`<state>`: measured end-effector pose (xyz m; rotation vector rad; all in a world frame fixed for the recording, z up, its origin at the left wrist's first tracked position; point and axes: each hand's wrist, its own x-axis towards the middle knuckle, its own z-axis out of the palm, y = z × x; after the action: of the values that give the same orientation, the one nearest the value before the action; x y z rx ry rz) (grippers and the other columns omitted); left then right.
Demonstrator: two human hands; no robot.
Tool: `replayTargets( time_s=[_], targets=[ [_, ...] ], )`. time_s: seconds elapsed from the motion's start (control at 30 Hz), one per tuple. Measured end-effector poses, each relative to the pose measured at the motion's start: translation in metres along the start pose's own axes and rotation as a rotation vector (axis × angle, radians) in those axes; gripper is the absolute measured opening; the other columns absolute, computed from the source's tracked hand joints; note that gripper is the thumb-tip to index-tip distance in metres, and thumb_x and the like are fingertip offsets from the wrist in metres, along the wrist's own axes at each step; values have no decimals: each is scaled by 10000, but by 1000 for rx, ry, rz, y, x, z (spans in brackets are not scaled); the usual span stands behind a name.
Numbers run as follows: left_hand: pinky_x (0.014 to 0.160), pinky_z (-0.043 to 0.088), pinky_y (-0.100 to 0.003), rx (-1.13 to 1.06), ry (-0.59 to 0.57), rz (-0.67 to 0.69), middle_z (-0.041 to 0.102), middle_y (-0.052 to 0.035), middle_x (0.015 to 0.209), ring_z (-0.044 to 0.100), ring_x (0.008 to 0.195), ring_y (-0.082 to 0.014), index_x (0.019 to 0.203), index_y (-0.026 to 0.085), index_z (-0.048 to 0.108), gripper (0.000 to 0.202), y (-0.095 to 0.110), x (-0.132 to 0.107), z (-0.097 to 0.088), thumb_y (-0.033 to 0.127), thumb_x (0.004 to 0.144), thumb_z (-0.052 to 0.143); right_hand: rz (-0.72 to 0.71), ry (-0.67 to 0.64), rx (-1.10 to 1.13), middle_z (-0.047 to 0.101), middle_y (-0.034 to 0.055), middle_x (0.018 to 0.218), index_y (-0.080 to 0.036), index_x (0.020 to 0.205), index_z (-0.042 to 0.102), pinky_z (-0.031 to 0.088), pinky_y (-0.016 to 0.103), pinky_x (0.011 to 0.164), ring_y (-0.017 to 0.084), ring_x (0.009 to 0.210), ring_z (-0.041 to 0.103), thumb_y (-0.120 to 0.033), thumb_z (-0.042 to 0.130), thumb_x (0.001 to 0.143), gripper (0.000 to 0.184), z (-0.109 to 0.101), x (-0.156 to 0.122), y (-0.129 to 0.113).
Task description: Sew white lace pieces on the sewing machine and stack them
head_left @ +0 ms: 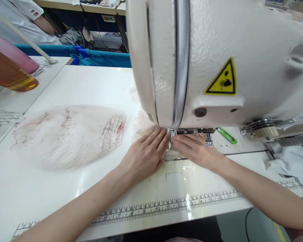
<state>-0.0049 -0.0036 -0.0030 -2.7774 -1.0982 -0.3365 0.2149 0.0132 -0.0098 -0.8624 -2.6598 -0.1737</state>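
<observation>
A pale, sheer lace-like fabric [141,122] lies partly under the head of a sewing machine [164,67]. My left hand [145,153] rests flat on its near edge, fingers stretched forward and close together, just left of the needle area. On the right, my right hand [195,149] lies low with its fingers extended toward the same spot. A dark metal attachment [188,131] passes over those fingers and partly hides them. The needle and the exact stitching point are hidden by the machine head and my fingers.
A green thread snipper [226,135] lies right of the attachment. White cloth [290,163] sits at the right edge. A ruler strip [166,209] runs along the table's front. Thread cones [12,72] stand at left; a blue cloth bin [103,57] and another person's sleeve [27,8] are behind.
</observation>
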Motion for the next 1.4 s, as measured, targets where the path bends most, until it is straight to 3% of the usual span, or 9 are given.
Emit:
replayTargets(
  time_s=[0.2,0.37,0.53,0.87,1.03,1.13,1.23,1.4],
  targets=[
    [989,500,-478,26,-4,3,610,-193,1262,537,1233,-334,1278,48,559,438,3,1,-1,219,901,417,-69,133,-105,709,21,990,-148,988,635,467,296,741,149,939,622,-55,513,868,195,-3,1,5],
    [967,510,-471,46,9,-9,617,-194,1251,559,1205,-342,1255,51,578,413,5,1,-1,215,908,425,-19,71,-68,696,28,1051,-183,997,637,464,302,748,151,898,633,-31,467,856,268,-2,-2,6],
    [979,494,-482,-10,-1,-57,613,-184,1262,551,1216,-335,1272,80,568,409,5,3,0,208,905,439,88,51,-24,700,-2,986,-244,986,660,447,282,765,140,879,627,-73,467,872,282,-10,2,4],
    [891,537,-467,62,46,-59,611,-218,1248,619,1106,-349,1250,49,578,407,3,6,5,231,899,477,98,67,4,698,-4,995,-245,1010,646,425,281,699,118,769,609,-118,446,906,258,0,4,10],
    [992,507,-414,35,136,76,617,-126,1271,596,1173,-259,1220,92,593,332,0,4,4,127,944,412,40,54,-113,710,4,1014,-207,1003,638,439,291,700,124,801,628,-57,472,866,262,-5,3,9],
    [978,526,-368,4,137,106,637,-101,1243,627,1130,-220,1102,106,644,312,0,5,2,91,954,369,-18,95,-193,716,7,1023,-177,1008,633,460,294,681,126,792,636,-32,459,862,270,-6,2,8],
    [960,541,-372,-5,137,96,660,-111,1203,649,1091,-227,1001,105,664,294,-1,6,0,108,958,373,-53,77,-201,707,19,1063,-168,1031,624,487,291,686,130,841,639,-16,447,877,280,-1,0,8],
    [984,526,-399,-7,124,99,671,-124,1178,648,1091,-241,985,100,659,290,-6,6,0,91,936,374,-19,-7,-120,683,-2,1118,-227,1093,602,494,290,788,136,979,608,31,472,850,377,2,-1,3]
  ],
)
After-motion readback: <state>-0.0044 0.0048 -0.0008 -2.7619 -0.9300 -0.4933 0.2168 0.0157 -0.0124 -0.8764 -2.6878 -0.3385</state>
